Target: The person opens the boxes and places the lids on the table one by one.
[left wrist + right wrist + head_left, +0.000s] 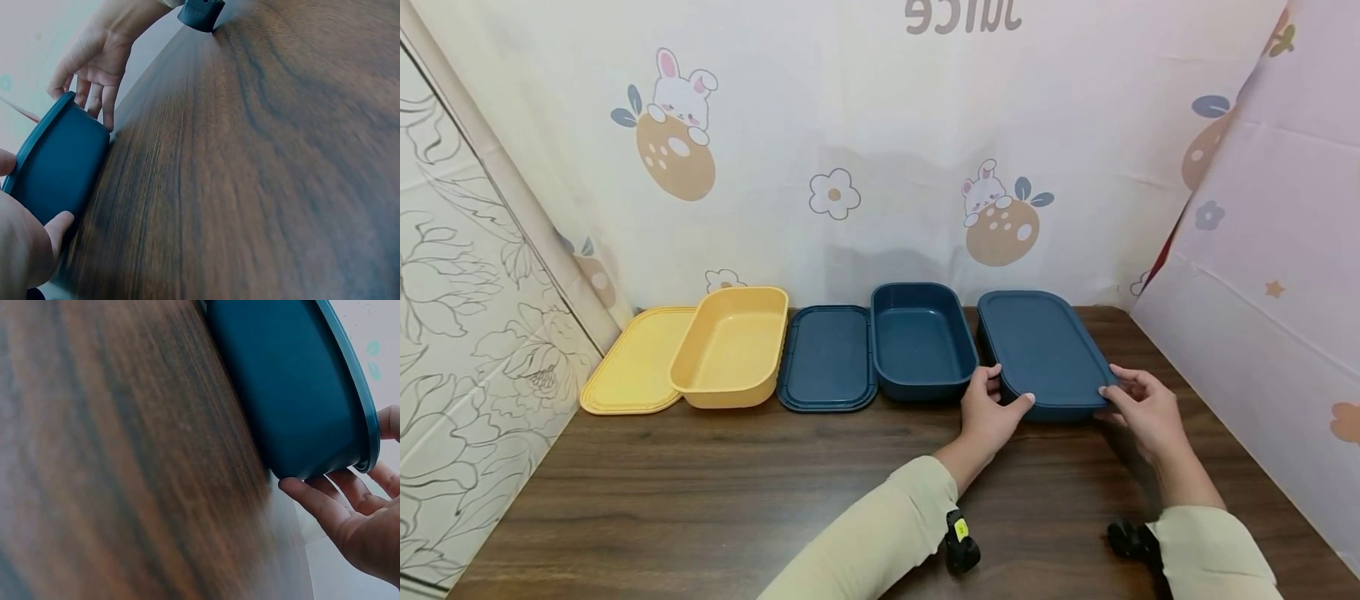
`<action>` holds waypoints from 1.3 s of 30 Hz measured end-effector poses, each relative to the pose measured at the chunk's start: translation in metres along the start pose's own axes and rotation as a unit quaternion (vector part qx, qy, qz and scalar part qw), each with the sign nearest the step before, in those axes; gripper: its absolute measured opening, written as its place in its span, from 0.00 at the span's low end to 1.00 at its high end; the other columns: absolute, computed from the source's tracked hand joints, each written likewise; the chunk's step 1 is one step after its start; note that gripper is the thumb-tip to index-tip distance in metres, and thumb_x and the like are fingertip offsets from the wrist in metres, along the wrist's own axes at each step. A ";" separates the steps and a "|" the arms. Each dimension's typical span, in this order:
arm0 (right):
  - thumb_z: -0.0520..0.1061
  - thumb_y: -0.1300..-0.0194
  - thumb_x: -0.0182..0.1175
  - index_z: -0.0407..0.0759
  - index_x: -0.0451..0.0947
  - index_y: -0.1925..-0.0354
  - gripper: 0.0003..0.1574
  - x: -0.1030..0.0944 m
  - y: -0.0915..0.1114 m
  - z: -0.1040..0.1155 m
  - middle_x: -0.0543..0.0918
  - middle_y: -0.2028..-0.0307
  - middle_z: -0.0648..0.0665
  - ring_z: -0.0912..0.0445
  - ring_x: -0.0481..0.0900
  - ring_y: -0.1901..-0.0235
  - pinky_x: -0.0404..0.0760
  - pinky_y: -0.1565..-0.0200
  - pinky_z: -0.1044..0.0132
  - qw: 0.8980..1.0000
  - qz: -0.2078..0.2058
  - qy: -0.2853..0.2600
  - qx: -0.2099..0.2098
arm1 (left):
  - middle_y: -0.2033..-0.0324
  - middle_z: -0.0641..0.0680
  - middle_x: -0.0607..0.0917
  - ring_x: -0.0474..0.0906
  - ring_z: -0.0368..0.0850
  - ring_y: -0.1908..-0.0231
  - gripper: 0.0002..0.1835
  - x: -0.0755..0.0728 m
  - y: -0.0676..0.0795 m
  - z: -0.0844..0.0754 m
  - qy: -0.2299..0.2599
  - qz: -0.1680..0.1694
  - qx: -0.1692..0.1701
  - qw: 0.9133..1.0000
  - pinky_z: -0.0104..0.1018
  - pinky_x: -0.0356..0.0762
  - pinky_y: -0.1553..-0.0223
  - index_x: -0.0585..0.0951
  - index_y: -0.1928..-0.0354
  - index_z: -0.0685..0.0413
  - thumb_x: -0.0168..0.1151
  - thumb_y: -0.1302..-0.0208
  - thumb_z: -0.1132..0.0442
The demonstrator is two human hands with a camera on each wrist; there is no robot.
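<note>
A dark blue lidded food container point(1060, 412) stands at the right end of a row, its flat blue lid point(1048, 346) on top. My left hand point(991, 415) holds its front left corner, thumb on the lid's edge and fingers along the side. At the front right corner, my right hand point(1152, 414) has its thumb on the lid and fingers down the side wall. In the right wrist view, fingertips point(290, 485) touch the container's wall point(287, 394) under the lid rim. The left wrist view shows both hands at opposite ends of the container point(59, 165).
To the left stand an open blue container point(921, 346) and a loose blue lid point(827, 358). Further left are an open yellow container point(730, 346) and a yellow lid point(636, 362) partly beneath it. Printed cloth point(880, 108) hangs behind the brown wooden table point(700, 500).
</note>
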State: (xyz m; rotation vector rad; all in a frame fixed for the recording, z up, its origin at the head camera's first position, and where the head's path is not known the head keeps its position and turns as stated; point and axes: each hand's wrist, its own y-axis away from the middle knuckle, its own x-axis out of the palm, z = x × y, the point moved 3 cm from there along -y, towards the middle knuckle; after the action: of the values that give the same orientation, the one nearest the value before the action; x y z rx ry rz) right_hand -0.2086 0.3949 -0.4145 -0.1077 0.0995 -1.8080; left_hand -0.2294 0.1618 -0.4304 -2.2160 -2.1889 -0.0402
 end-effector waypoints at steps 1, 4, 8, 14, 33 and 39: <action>0.29 0.37 0.61 0.49 0.78 0.49 0.22 0.000 0.001 0.000 0.77 0.66 0.51 0.61 0.81 0.70 0.84 0.71 0.63 1.000 0.000 0.000 -0.001 | 0.54 0.49 0.78 0.76 0.47 0.52 0.26 0.000 0.000 0.000 0.001 0.001 0.001 1.000 0.38 0.77 0.51 0.76 0.47 0.43 0.76 0.47 0.62; 0.29 0.37 0.61 0.49 0.78 0.50 0.21 0.000 0.002 0.001 0.78 0.66 0.51 0.61 0.81 0.70 0.84 0.72 0.62 1.000 0.004 -0.002 -0.001 | 0.54 0.47 0.78 0.76 0.47 0.52 0.26 -0.002 0.002 0.001 0.001 0.004 0.000 1.000 0.37 0.77 0.51 0.76 0.48 0.42 0.76 0.48 0.62; 0.30 0.36 0.61 0.49 0.78 0.50 0.20 -0.001 0.004 0.001 0.79 0.64 0.52 0.61 0.82 0.69 0.85 0.71 0.62 1.000 0.015 0.003 0.004 | 0.55 0.46 0.78 0.76 0.47 0.53 0.26 -0.004 0.003 0.002 -0.002 0.011 0.003 1.000 0.36 0.78 0.52 0.76 0.48 0.41 0.76 0.48 0.62; 0.32 0.36 0.62 0.48 0.76 0.49 0.20 -0.003 0.008 0.002 0.78 0.63 0.51 0.62 0.82 0.68 0.85 0.69 0.62 0.999 0.026 0.018 0.012 | 0.54 0.48 0.78 0.77 0.48 0.53 0.26 -0.006 0.007 0.001 -0.003 0.014 0.004 1.000 0.37 0.77 0.54 0.76 0.48 0.41 0.77 0.49 0.63; 0.33 0.35 0.62 0.42 0.72 0.46 0.20 -0.002 0.016 0.009 0.78 0.64 0.54 0.63 0.82 0.68 0.85 0.68 0.62 0.995 0.034 0.094 0.021 | 0.54 0.48 0.76 0.76 0.47 0.53 0.26 -0.013 0.017 0.000 -0.010 0.038 -0.002 0.999 0.37 0.77 0.56 0.75 0.47 0.41 0.76 0.47 0.62; 0.32 0.35 0.61 0.42 0.72 0.47 0.19 -0.003 0.017 0.009 0.79 0.64 0.54 0.63 0.82 0.69 0.85 0.69 0.62 0.994 0.036 0.101 0.016 | 0.53 0.47 0.76 0.76 0.45 0.54 0.26 -0.012 0.019 0.001 -0.018 0.035 -0.018 0.999 0.35 0.77 0.57 0.75 0.48 0.40 0.76 0.47 0.61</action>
State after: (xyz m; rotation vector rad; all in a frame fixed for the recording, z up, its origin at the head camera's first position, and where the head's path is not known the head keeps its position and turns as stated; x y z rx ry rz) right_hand -0.1901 0.3934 -0.4080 0.1011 0.2151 -1.7440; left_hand -0.2106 0.1494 -0.4322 -2.3286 -2.1438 -0.0396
